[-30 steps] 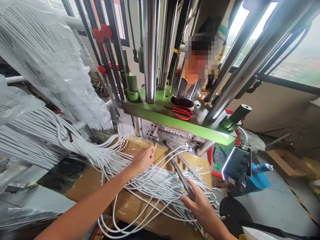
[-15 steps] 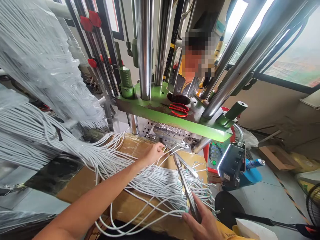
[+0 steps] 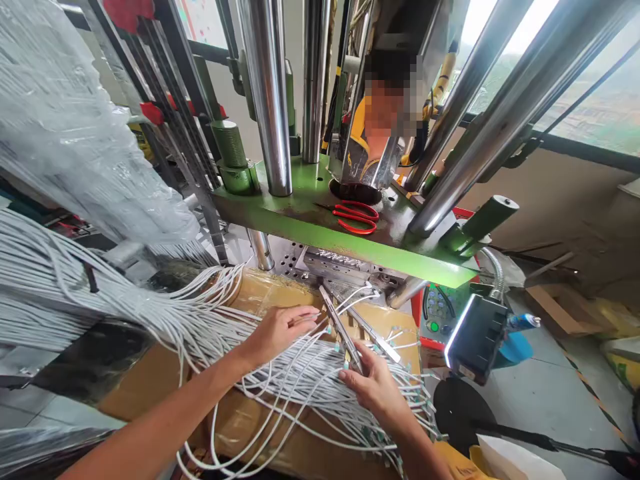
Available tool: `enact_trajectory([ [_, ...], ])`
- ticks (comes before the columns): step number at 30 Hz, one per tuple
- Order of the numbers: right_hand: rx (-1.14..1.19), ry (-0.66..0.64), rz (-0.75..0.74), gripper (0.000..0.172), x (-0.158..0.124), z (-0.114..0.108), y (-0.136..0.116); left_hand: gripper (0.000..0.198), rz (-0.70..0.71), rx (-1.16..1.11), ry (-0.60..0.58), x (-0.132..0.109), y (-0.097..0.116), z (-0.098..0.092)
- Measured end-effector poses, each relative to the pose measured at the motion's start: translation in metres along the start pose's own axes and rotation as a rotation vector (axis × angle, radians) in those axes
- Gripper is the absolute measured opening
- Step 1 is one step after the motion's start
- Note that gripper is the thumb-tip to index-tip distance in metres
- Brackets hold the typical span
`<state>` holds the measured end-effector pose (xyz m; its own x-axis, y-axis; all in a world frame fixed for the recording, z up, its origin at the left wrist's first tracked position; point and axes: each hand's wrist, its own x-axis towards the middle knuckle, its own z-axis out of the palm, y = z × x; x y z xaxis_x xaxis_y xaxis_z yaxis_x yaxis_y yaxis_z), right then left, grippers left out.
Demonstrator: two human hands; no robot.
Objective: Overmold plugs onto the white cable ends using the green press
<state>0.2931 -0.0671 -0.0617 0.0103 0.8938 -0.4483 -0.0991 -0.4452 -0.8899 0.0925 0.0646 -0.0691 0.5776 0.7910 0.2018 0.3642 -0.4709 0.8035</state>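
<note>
The left hand [image 3: 280, 330] pinches a white cable [image 3: 314, 319], the right hand [image 3: 373, 385] lies open on the bundle [image 3: 295, 380] beside a steel bar [image 3: 340, 327]

No wording can be read anywhere in this view; the white sticker on the black box [image 3: 467, 371] at the near right shows only faint marks, too small to read; the keys of the control panel [image 3: 436, 309] beyond it carry markings that stay illegible; the label on the blue-capped can [image 3: 523, 322] at the right is blurred; the yellow bag [image 3: 461, 469] at the near edge shows dark print, cut off and unreadable; the coloured sheet [image 3: 203, 19] on the far wall at top left has marks too small to make out.
</note>
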Motion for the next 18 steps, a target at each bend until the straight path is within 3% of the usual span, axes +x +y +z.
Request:
enact_trajectory([
  [5, 0.053, -0.037, 0.013, 0.060, 0.002, 0.000, 0.003, 0.026, 0.259, 0.100, -0.059, -0.002, -0.004, 0.010],
  [10, 0.105, -0.022, 0.050, 0.063, 0.003, -0.001, 0.006, 0.021, 0.236, 0.192, 0.029, 0.002, -0.011, 0.017],
  [18, 0.100, -0.003, 0.072, 0.069, 0.004, -0.003, 0.010, 0.030, 0.184, 0.369, -0.008, 0.005, -0.012, 0.019],
])
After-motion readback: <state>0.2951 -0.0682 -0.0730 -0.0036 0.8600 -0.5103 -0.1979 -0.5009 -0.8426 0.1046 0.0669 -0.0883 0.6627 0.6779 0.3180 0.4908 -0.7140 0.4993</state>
